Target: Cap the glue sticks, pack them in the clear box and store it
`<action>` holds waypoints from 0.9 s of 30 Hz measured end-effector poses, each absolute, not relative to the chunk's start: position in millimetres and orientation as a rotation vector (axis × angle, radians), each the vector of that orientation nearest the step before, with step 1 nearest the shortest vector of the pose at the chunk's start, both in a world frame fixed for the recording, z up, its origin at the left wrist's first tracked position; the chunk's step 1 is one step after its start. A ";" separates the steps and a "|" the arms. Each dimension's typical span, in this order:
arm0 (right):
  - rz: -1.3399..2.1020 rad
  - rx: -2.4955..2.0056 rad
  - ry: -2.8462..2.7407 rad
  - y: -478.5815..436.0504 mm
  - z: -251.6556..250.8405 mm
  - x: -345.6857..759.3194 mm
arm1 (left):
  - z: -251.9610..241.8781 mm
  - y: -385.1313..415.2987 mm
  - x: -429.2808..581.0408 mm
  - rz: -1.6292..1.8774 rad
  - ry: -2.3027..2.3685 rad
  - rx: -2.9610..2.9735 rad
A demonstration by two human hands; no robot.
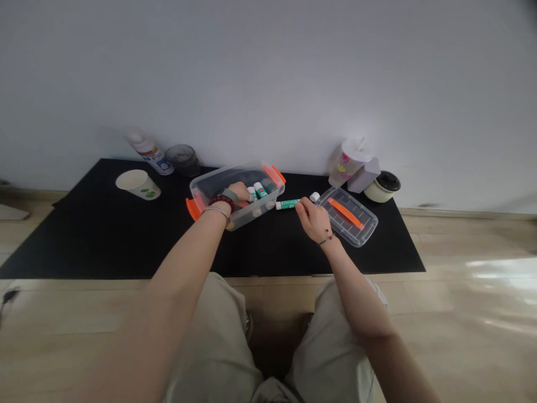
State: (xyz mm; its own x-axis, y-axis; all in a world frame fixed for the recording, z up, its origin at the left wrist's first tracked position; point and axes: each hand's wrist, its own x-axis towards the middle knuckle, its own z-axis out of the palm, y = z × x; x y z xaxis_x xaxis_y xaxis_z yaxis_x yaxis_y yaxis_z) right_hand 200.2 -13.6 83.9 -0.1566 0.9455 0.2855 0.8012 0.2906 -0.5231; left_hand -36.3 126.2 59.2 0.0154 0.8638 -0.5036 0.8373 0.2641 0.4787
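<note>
In the head view, the clear plastic box [242, 219] sits on the black desk [126, 240] in front of you, with orange clips at its ends. Your left hand [238, 192] reaches down inside it, beside two green-labelled sticks [260, 190] lying at its right end; you cannot tell whether its fingers are clamped on anything, as the forearm and bracelets hide them. Your two hands are apart from each other. Your right hand [314, 219] is to the right of the box, fingers curled at the right end of another green-labelled stick [286, 205], which lies just beside the box; whether it grips that stick cannot be told. A small white piece [314, 197] shows just beyond its knuckles.

Farther right of the box lies the clear lid [357, 230] with an orange handle. Behind the lid stand a clear cup [340, 169] with a straw, a white carton [364, 177] and a cream pot [378, 191] with a black top. Left of the box you have a dark glass [184, 162], a white bottle [153, 155] and a paper cup [135, 182].
</note>
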 end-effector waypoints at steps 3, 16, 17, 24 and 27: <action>0.323 -1.575 -2.016 -12.4 83.1 200.0 | 67.3 120.6 -31.7 -0.002 1.763 1.531; 0.254 -1.691 -2.055 -3.7 71.7 204.7 | 76.6 122.8 -32.2 -0.063 1.689 1.631; 0.245 -1.724 -2.050 -0.1 68.2 207.0 | 80.4 123.6 -32.5 -0.061 1.725 1.668; 0.086 -1.744 -2.174 33.7 36.0 217.9 | 127.4 70.2 -25.9 0.888 1.674 1.963; 0.023 -1.658 -2.318 43.6 18.7 215.6 | 125.0 19.5 -14.1 1.100 1.509 1.920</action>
